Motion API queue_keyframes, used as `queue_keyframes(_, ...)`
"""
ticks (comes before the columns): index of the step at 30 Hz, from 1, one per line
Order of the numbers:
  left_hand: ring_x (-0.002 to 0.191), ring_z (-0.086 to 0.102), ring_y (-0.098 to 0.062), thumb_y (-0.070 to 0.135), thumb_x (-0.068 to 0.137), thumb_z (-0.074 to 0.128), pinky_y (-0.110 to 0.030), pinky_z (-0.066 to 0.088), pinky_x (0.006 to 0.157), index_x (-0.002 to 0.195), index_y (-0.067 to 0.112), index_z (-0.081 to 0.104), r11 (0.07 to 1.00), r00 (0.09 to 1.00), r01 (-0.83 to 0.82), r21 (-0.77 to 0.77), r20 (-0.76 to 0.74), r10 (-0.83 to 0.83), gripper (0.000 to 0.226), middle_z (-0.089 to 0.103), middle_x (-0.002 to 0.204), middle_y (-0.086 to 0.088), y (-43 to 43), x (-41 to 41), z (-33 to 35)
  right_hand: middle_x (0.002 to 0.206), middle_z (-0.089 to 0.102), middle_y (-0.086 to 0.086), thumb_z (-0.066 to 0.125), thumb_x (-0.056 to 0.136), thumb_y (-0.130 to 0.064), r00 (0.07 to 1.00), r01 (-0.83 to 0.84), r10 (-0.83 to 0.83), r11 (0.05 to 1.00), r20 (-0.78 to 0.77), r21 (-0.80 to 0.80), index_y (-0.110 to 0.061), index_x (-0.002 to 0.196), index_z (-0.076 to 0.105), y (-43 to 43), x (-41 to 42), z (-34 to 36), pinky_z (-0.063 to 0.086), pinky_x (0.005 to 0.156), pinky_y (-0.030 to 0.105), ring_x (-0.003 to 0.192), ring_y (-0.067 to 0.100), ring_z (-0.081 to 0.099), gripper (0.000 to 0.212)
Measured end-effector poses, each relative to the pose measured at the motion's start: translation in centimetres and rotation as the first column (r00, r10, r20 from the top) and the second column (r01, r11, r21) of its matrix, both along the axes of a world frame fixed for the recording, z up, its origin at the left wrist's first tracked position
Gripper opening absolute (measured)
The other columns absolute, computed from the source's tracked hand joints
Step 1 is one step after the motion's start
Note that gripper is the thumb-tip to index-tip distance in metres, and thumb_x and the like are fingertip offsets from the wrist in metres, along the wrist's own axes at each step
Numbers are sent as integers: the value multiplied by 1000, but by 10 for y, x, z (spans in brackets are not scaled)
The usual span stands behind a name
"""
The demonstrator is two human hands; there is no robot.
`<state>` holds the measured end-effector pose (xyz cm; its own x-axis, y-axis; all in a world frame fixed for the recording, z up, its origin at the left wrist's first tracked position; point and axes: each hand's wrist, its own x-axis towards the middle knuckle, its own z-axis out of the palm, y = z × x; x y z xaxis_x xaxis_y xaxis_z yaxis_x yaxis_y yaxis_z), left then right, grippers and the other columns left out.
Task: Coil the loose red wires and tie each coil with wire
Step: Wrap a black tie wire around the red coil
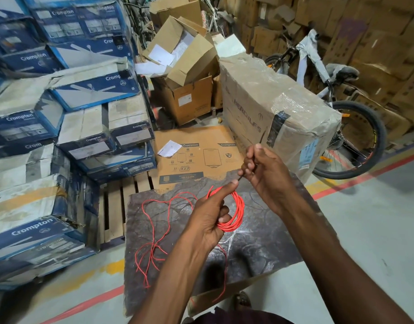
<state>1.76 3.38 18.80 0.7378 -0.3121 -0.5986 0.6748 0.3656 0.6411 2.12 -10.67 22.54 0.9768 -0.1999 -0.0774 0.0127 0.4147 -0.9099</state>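
Looking down from the head cam: left hand (208, 218) grips the red coil (239, 206), thumb over the top. Right hand (264, 174), just above it, pinches a thin dark tie wire (240, 177) that slants down toward the coil's upper edge. Loose red wires (154, 249) lie to the left on the dark mat (259, 249). Crompton boxes (26, 232) and a bicycle (355, 136) all around.

Loose wires (153, 247) on mat (259, 249), boxes (84, 136) left, bicycle (350, 141) right

Loose red wires (152, 250) sprawl across the left of the dark mottled worktop (259, 253).
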Motion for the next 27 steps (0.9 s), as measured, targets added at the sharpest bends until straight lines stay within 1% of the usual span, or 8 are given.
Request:
queue_keyframes(3, 41, 15, -8, 13, 75, 86, -19, 17, 32, 66, 18, 61, 1000, 1000, -9, 12, 12, 9, 27, 17, 55, 5, -2, -4, -2, 57, 34, -4, 33, 112, -25, 1000, 25, -25, 999, -6, -20, -13, 78, 47, -2, 5, -1, 39, 58, 26, 53, 9, 32, 38)
queue_keyframes(6, 39, 13, -8, 9, 78, 82, -18, 17, 32, 44, 21, 60, 999, 999, -28, 36, 42, 27, 42, 16, 50, 5, -5, -7, -4, 57, 28, -6, 35, 112, -25, 1000, 7, -6, 998, 20, -66, -13, 76, 47, -5, 4, -2, 34, 54, 22, 52, 6, 28, 39)
queue_keyframes(8, 38, 13, -8, 7, 79, 81, -17, 16, 33, 39, 21, 57, 997, 997, -41, 59, 65, 37, 49, 17, 48, 6, -7, -8, -3, 59, 26, -6, 35, 111, -26, 1000, 5, -2, 995, 28, -98, -14, 75, 47, -8, 3, -1, 32, 54, 21, 52, 6, 27, 40)
queue_keyframes(11, 41, 12, -10, 7, 78, 81, -18, 14, 37, 42, 21, 56, 994, 996, -55, 95, 79, 48, 46, 16, 50, 5, -8, -8, -4, 63, 22, -4, 36, 112, -27, 999, 10, -6, 993, 35, -119, -14, 75, 47, -9, 1, -2, 31, 54, 21, 55, 7, 25, 40)
queue_keyframes(14, 43, 12, -12, 11, 77, 82, -19, 14, 40, 56, 22, 52, 987, 995, -66, 150, 80, 55, 38, 15, 51, 4, -8, -10, -5, 64, 21, -3, 39, 111, -31, 999, 10, -2, 983, 41, -181, -17, 75, 46, -8, 0, -1, 31, 54, 21, 59, 10, 21, 39)
queue_keyframes(19, 41, 14, -13, 15, 75, 83, -19, 18, 41, 63, 21, 50, 976, 990, -60, 208, 137, 31, 36, 17, 47, 6, -11, -11, -3, 66, 16, 1, 37, 111, -31, 998, 10, 8, 951, 55, -309, -18, 74, 45, -9, -1, 9, 27, 54, 23, 65, 24, 11, 40)
queue_keyframes(24, 44, 14, -13, 14, 76, 81, -21, 16, 41, 61, 22, 50, 980, 992, -33, 195, 126, 8, 35, 16, 50, 6, -11, -7, 1, 62, 23, -5, 35, 112, -28, 998, 24, -5, 948, 63, -316, -17, 75, 44, -10, 1, 11, 30, 55, 23, 57, 11, 21, 40)
queue_keyframes(27, 41, 14, -9, 11, 83, 78, -19, 15, 37, 57, 21, 59, 995, 993, -20, 100, 116, 9, 33, 17, 51, 7, -15, 0, 4, 60, 37, -4, 35, 112, -25, 997, 71, -58, 966, 57, -247, -14, 80, 51, -21, 4, 5, 50, 67, 29, 56, 10, 38, 38)
